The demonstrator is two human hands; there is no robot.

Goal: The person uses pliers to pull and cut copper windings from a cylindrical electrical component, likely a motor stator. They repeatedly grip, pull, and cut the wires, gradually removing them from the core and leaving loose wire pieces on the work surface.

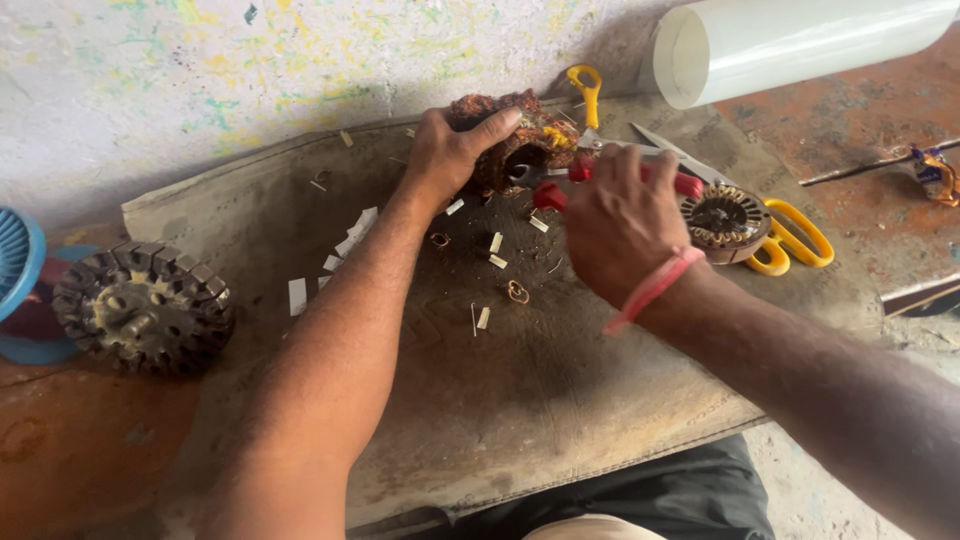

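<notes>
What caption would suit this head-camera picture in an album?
Left hand steadies a copper-wound stator while the right hand works red-handled pliers on it, above a worn mat.

No packages, labels, signs or screens appear anywhere in the view.
</notes>
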